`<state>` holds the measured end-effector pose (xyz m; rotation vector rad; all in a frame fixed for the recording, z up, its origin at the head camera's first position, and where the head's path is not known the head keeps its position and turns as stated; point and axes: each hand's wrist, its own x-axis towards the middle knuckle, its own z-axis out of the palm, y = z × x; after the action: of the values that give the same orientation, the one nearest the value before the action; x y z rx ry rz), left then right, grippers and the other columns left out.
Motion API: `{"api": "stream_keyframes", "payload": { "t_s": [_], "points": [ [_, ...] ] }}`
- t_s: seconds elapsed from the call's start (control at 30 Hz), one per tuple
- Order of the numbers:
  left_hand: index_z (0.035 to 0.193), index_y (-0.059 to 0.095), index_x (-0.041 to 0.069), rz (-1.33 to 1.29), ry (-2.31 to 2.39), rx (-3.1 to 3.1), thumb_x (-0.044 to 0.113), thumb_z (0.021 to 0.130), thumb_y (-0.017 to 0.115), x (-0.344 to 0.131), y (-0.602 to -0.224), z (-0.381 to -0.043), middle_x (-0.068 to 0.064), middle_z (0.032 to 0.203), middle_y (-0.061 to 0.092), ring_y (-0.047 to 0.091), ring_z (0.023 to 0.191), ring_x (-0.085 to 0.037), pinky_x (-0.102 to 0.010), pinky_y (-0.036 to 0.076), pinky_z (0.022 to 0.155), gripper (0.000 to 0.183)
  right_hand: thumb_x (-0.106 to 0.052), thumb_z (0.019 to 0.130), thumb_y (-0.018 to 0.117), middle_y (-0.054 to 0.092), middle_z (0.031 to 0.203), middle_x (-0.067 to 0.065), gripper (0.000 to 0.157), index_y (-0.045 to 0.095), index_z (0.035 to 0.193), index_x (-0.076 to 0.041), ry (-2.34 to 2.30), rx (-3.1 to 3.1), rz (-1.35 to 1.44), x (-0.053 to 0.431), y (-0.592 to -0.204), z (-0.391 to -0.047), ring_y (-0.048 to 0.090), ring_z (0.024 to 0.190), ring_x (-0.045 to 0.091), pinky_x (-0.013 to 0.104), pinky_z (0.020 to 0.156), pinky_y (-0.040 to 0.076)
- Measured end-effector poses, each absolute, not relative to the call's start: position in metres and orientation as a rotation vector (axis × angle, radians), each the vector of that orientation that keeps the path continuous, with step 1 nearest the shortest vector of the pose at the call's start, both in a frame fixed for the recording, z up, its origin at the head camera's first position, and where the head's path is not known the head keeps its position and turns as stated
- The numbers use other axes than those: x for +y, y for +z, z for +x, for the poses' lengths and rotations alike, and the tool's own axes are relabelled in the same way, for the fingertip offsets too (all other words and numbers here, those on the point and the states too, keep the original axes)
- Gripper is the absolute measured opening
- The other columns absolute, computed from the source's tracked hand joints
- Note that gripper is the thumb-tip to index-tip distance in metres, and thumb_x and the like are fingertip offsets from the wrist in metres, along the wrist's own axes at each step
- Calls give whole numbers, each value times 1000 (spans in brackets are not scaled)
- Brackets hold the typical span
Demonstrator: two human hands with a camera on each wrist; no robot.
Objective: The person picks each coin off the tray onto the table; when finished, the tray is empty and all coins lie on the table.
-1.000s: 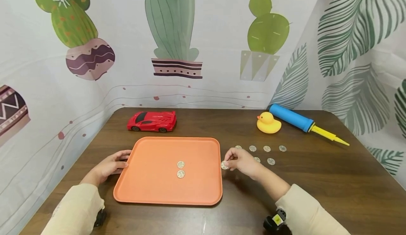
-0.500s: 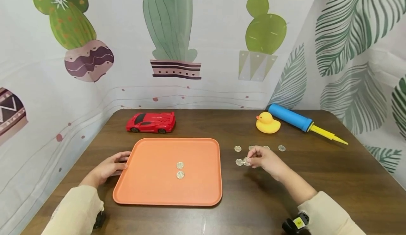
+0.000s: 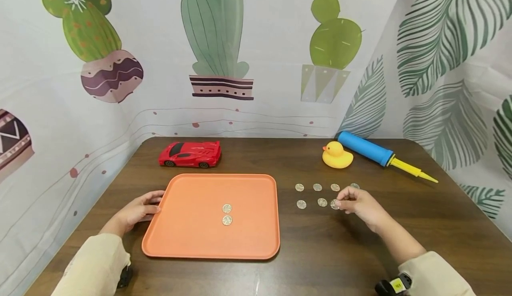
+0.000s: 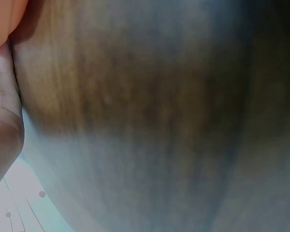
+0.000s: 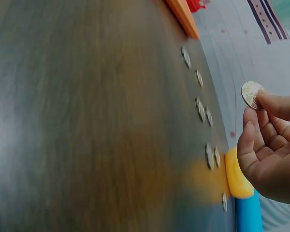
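My right hand (image 3: 362,205) pinches a silvery coin (image 5: 252,94) by its edge between thumb and fingers, face tilted up, in the right wrist view. From the head camera it hangs over the front row of loose coins (image 3: 302,204), its fingers covering part of that row's right end. Across the table, my left hand (image 3: 138,210) lies beside the orange tray (image 3: 188,242), fingertips and thumb right at its left rim. Two coins (image 3: 227,220) lie in the tray, one behind the other. The left wrist view catches only part of that hand (image 4: 5,116) under the tray's corner.
Several more coins (image 3: 318,187) form a back row right of the tray. Behind the tray stands a red toy car (image 3: 190,154). A yellow rubber duck (image 3: 338,156) and a blue hand pump (image 3: 366,148) with a yellow nozzle sit at the back right.
My right hand has moved right, away from the tray's right rim and along the front row, still holding the coin. The left hand and the tray have stayed put.
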<state>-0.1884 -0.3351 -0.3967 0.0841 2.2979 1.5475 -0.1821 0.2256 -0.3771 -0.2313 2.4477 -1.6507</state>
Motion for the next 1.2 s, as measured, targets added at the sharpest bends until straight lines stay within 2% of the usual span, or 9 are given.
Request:
{"api": "stream_keyframes", "payload": {
  "t_s": [0.23,0.57,1.0,1.2],
  "points": [
    [131,18,-10,78,1540,2312,4,84,49,-335,-396,-189,-31,124,28,49,98,-23,-39,44,78,57,-7,81,56,52,76,4,18,49,89,8,-1630,2489,-163,249,-379,-180,50,70,13,30,64,45],
    [131,17,-10,75,1540,2313,4,84,49,-335,-395,-190,-31,124,28,50,97,-22,-39,44,78,58,-5,82,55,54,75,1,22,46,91,13,-1595,2532,-67,276,-386,-185,52,67,11,28,61,46],
    [131,18,-9,62,1539,2316,5,84,50,-335,-399,-189,-31,125,28,49,97,-21,-39,44,78,59,-4,82,52,56,76,7,19,47,90,12,-1330,2638,-14,287,-395,-198,53,68,17,31,57,45],
    [131,18,-10,74,1534,2317,5,84,50,-335,-398,-189,-31,124,29,51,95,-20,-39,44,79,58,1,78,53,54,68,7,14,47,85,12,-1198,2734,-15,284,-395,-200,51,62,18,31,53,43]
  ]
}}
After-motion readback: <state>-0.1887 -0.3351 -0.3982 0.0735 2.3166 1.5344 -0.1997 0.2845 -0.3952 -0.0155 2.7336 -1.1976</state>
